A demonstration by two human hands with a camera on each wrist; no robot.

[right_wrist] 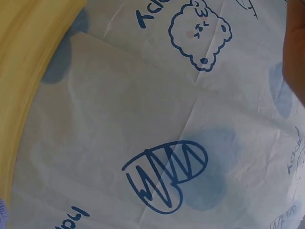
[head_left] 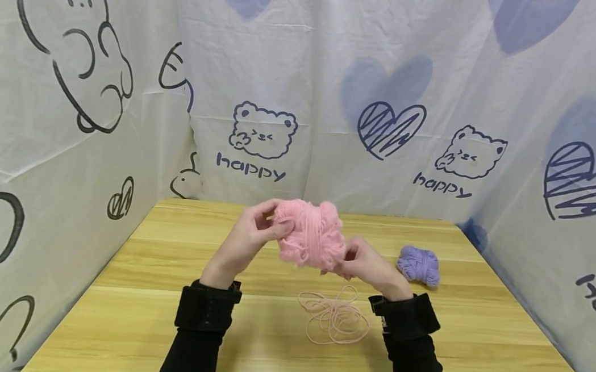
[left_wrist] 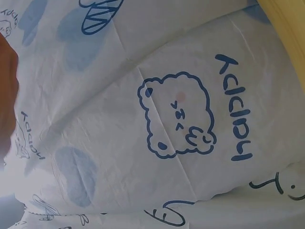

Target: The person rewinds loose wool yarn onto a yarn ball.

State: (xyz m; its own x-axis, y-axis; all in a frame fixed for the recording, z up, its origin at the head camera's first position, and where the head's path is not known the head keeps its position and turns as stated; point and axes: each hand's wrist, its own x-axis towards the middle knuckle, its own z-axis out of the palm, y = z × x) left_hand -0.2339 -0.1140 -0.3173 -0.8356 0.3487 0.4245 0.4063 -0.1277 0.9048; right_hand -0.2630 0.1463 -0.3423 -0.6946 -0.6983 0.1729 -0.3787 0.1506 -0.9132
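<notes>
In the head view both hands hold a loose ball of pink yarn [head_left: 313,236] above the wooden table [head_left: 167,314]. My left hand [head_left: 259,229] grips its left side with curled fingers and thumb. My right hand [head_left: 362,265] pinches its lower right edge. A pink strand hangs from the ball into a loose coil of pink yarn [head_left: 334,317] lying on the table between my wrists. The wrist views show only the printed cloth and a sliver of each hand, the left hand [left_wrist: 7,95] and the right hand [right_wrist: 295,52].
A small purple yarn ball [head_left: 419,265] lies on the table right of my right hand. White cloth walls [head_left: 334,97] printed with bears and hearts enclose the table on the left, back and right. Both forearms wear black sleeves with wrist straps.
</notes>
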